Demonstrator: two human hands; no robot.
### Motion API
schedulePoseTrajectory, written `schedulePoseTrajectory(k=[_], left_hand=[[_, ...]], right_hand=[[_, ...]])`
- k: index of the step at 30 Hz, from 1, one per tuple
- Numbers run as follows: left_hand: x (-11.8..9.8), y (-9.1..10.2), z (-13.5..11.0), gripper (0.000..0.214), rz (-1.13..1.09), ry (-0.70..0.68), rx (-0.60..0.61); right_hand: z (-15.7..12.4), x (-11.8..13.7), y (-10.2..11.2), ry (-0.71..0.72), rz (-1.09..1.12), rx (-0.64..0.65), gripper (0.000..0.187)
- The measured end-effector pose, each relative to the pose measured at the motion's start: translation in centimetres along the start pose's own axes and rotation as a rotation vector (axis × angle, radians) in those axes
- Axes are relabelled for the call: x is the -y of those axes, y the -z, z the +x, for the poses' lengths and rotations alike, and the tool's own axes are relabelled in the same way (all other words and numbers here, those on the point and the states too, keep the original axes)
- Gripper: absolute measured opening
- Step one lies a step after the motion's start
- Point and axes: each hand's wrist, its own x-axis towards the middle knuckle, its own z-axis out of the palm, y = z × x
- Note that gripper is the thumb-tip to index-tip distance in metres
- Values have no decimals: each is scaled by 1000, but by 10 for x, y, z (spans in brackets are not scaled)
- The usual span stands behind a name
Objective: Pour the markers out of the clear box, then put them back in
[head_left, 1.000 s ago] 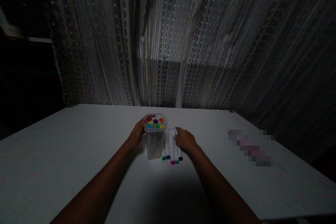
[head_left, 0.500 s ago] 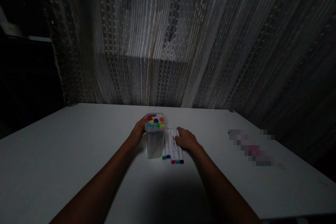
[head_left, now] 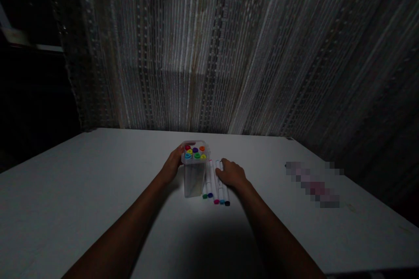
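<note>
White markers [head_left: 214, 186] beneath the right fingers [head_left: 226, 164], grip unclear, beside a clear container [head_left: 194, 178] in the clasp of left fingers [head_left: 177, 152].

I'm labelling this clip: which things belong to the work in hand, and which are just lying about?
In use:
- clear container, left hand holding it
- coloured markers standing in it
- loose markers beside it, right hand touching them

Just about:
- pixelated item to the right, too obscured to identify
- curtain behind the table
</note>
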Motion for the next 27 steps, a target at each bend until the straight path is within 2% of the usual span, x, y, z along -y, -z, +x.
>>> schedulePoseTrajectory(k=[7, 12, 15, 27], left_hand=[[-1, 1, 0, 65, -10, -4, 7], [-3, 0, 0, 63, -18, -6, 17], [-5, -1, -1, 63, -16, -13, 22], [-4, 1, -1, 62, -51, -16, 18]], right_hand=[[1, -1, 0, -6, -6, 8, 48], [-1, 1, 1, -15, -26, -79, 55], [-2, 4, 0, -4, -29, -85, 61], [-2, 5, 1, 19, -39, -58, 49]])
